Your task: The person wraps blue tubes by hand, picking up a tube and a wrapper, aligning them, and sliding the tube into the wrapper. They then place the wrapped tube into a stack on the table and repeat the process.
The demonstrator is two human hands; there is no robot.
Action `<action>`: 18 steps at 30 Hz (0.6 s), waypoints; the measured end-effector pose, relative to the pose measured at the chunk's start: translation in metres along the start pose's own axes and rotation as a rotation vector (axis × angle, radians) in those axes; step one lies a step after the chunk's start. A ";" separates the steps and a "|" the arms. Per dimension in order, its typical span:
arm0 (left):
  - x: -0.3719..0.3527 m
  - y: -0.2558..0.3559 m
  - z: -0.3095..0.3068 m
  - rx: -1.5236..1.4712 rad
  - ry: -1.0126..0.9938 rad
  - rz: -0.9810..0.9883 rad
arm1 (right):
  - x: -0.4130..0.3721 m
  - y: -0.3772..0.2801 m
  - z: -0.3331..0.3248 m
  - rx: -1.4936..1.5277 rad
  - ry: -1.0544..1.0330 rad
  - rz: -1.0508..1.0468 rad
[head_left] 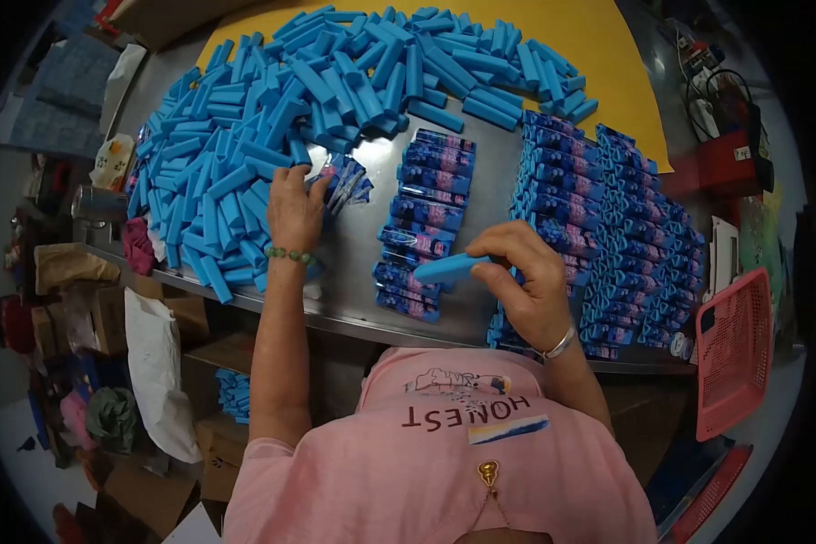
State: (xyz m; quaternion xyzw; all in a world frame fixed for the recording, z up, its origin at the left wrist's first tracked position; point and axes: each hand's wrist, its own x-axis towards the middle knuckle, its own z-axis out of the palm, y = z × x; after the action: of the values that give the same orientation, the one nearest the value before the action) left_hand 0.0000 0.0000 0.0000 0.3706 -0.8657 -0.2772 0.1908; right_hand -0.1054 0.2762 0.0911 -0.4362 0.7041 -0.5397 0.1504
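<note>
My right hand [528,279] pinches one blue stick-shaped piece [446,269] between thumb and fingers, above a column of printed wrappers [426,213]. My left hand [296,210] is at the right edge of a large heap of blue pieces [236,136]. Its thumb and fingers are apart, with the thumb close to a small fanned pile of dark blue printed wrappers [344,184]. Nothing shows in its grip, though the fingertips are partly hidden. Rows of blue pieces with printed wrappers around them [567,195] stand to the right.
The heap spreads over the metal table [358,313] and a yellow sheet [621,82]. A pink plastic basket [734,354] hangs at the right edge, with a red box [721,168] behind it. Cardboard boxes [145,499] and a white sack [159,381] are at the lower left.
</note>
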 end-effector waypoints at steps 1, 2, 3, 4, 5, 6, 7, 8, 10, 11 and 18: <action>0.005 -0.002 0.007 0.163 0.035 -0.003 | -0.001 0.000 0.002 0.008 0.020 0.029; 0.008 -0.002 0.011 0.326 0.070 -0.005 | -0.002 0.001 0.003 0.016 0.041 0.059; 0.009 0.004 0.012 0.321 0.063 -0.004 | -0.002 -0.002 0.000 0.010 0.043 0.065; 0.011 0.009 0.011 0.377 0.036 -0.040 | -0.004 -0.001 0.001 0.043 0.012 0.087; 0.013 0.013 0.011 0.430 0.007 -0.078 | -0.004 0.000 0.001 0.072 -0.021 0.109; 0.015 0.015 0.012 0.426 0.008 -0.075 | -0.003 0.001 0.001 0.068 -0.018 0.108; 0.016 0.015 0.012 0.425 -0.001 -0.095 | -0.004 0.002 0.001 0.060 -0.008 0.109; 0.015 0.015 0.012 0.427 -0.008 -0.115 | -0.004 0.003 0.001 0.056 0.002 0.108; 0.013 0.010 0.018 0.472 0.045 -0.099 | -0.004 0.003 0.002 0.063 0.013 0.105; 0.012 0.008 0.021 0.513 0.101 -0.078 | -0.004 0.003 0.002 0.067 0.027 0.099; 0.013 -0.001 0.028 0.365 0.088 -0.106 | -0.007 0.001 0.000 0.064 0.014 0.105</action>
State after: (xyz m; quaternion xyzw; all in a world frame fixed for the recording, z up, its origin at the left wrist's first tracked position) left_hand -0.0228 -0.0006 -0.0201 0.4559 -0.8716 -0.1090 0.1432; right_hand -0.1018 0.2819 0.0882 -0.3900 0.7095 -0.5563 0.1874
